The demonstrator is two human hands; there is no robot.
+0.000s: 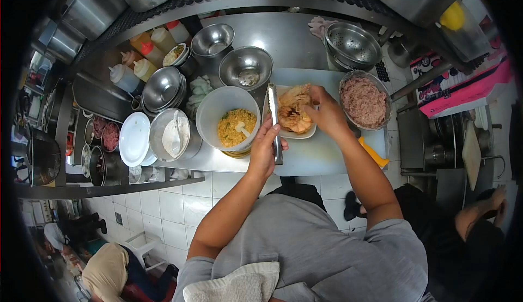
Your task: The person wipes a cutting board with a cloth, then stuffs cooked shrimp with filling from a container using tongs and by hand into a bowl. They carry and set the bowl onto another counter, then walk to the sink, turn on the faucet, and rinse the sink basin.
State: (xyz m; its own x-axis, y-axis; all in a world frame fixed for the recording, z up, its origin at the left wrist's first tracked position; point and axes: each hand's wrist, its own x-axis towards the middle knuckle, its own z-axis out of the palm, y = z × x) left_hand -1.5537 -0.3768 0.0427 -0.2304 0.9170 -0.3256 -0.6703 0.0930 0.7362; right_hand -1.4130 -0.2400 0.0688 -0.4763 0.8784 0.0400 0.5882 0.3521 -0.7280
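Observation:
My left hand (265, 145) is closed around metal tongs (272, 101), which point away from me. With fingers bent, my right hand (326, 110) grips the right edge of a golden-brown, crispy fried shell (297, 103) with a dark hollow in its middle. Under the shell is a white rectangular dish (299, 136) on a pale cutting board (321, 157). Just left of the tongs stands a white plastic tub (210, 108) of yellow rice-like food (231, 125) with a pale scoop in it.
Shredded pinkish meat (364, 101) fills a bowl right of the board, near a yellow-handled tool (374, 152). A colander (354, 43), steel bowls (246, 65), a white-powder pot (169, 136) and squeeze bottles (124, 77) surround the work area. A shelf of pots overhangs the back; other people are lower left and right.

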